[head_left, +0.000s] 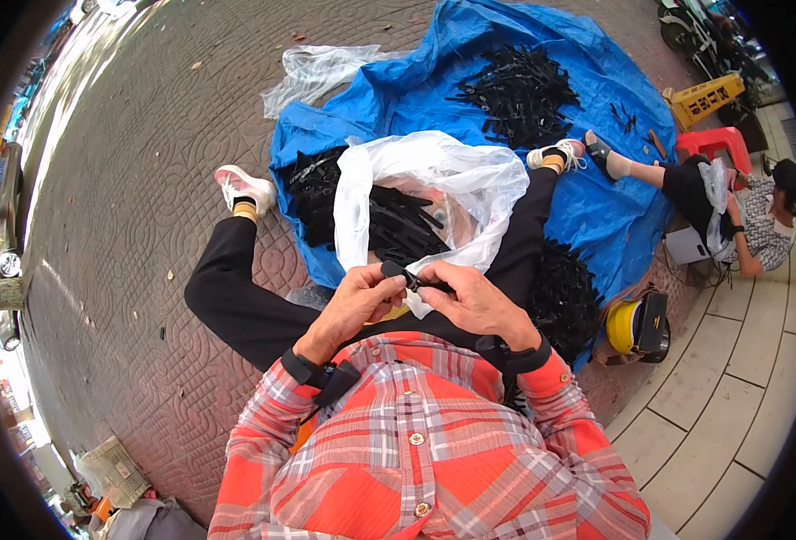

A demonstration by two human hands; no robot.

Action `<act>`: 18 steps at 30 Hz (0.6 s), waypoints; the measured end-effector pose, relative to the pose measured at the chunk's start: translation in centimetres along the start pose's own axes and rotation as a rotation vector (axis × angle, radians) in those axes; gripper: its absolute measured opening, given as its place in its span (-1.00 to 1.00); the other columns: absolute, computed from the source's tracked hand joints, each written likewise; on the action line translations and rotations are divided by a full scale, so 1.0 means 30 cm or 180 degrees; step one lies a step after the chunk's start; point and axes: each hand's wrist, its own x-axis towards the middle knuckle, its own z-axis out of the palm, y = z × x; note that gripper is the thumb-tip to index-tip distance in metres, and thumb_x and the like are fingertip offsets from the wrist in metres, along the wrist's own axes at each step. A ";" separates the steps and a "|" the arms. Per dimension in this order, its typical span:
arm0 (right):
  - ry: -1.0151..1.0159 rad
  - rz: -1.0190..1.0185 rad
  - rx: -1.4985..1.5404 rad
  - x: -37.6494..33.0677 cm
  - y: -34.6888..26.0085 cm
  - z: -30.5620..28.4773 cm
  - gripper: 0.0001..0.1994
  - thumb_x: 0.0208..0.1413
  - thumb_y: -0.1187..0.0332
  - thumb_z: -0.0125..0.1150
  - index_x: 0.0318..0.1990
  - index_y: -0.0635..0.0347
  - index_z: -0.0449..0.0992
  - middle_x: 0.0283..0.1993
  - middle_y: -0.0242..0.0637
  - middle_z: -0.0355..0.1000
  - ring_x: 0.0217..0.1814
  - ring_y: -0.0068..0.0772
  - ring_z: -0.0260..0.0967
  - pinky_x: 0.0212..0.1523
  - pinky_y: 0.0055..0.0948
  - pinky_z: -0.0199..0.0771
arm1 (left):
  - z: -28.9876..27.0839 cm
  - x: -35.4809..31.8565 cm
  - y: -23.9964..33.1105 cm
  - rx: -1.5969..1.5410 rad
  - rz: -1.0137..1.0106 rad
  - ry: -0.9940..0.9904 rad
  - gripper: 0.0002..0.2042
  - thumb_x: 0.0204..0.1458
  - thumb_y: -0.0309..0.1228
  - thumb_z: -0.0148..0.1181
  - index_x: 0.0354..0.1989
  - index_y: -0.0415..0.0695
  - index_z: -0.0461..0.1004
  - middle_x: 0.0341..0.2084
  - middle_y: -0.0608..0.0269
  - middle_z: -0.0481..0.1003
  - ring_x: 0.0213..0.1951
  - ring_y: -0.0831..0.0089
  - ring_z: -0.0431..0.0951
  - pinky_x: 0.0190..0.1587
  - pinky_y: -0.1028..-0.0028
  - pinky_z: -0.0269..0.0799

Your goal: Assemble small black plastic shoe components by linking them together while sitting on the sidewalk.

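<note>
My left hand (pixel 357 301) and my right hand (pixel 475 302) meet in front of my lap, thumbs and fingers pinched on a small black strap-like piece (pixel 392 269). Its rounded end sticks up past my left fingertips; my right fingers cover much of the rest, so I cannot make out its exact kind. Just beyond my hands, between my legs, stands a white plastic bag (pixel 497 175) with its mouth spread wide. Many similar black strips (pixel 402 220) lie inside it, on its left side.
A blue tarp (pixel 627 72) carries piles of black strips at the back (pixel 524 94), left (pixel 312 193) and right (pixel 564 292). Clear plastic (pixel 321 72) lies beyond. Another person (pixel 758 216) sits at right near a red stool (pixel 715 144). A yellow-and-black object (pixel 636 326) stands by the tiles.
</note>
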 end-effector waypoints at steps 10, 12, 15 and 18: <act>-0.0051 0.0110 0.0535 -0.001 0.011 0.015 -0.89 0.01 0.46 0.01 -0.35 0.33 0.40 -0.53 -0.23 0.34 -0.50 -0.43 0.29 -0.45 -0.46 0.27 | 0.014 -0.017 0.023 0.0592 0.0064 -0.0002 -0.77 0.12 -0.33 -0.04 -0.46 -0.21 0.43 -0.69 0.43 0.33 -0.73 0.78 0.11 -0.69 0.72 -0.04; -0.0071 -0.0054 0.0273 0.002 0.005 0.021 -0.89 -0.01 0.46 0.02 -0.36 0.33 0.39 -0.53 -0.20 0.34 -0.51 -0.38 0.29 -0.45 -0.45 0.27 | 0.012 -0.013 0.019 0.0685 -0.0044 -0.0065 -0.76 0.12 -0.33 -0.05 -0.47 -0.20 0.44 -0.69 0.44 0.33 -0.73 0.78 0.11 -0.69 0.72 -0.04; -0.0042 -0.0251 -0.0258 0.002 0.028 0.019 -0.89 -0.03 0.46 0.02 -0.37 0.33 0.40 -0.51 -0.14 0.34 -0.51 -0.27 0.31 -0.44 -0.41 0.28 | 0.022 -0.009 0.012 0.1037 0.0111 -0.0015 -0.75 0.12 -0.33 -0.05 -0.49 -0.22 0.44 -0.69 0.41 0.35 -0.70 0.75 0.18 -0.66 0.69 0.04; 0.0163 -0.0343 -0.0604 0.012 0.075 0.026 -0.88 -0.02 0.46 0.03 -0.35 0.33 0.41 -0.49 -0.11 0.36 -0.48 -0.18 0.34 -0.42 -0.37 0.30 | 0.047 -0.020 0.018 0.2007 0.0743 0.0221 -0.75 0.08 -0.32 0.01 -0.46 -0.28 0.43 -0.71 0.33 0.36 -0.65 0.67 0.28 -0.61 0.61 0.17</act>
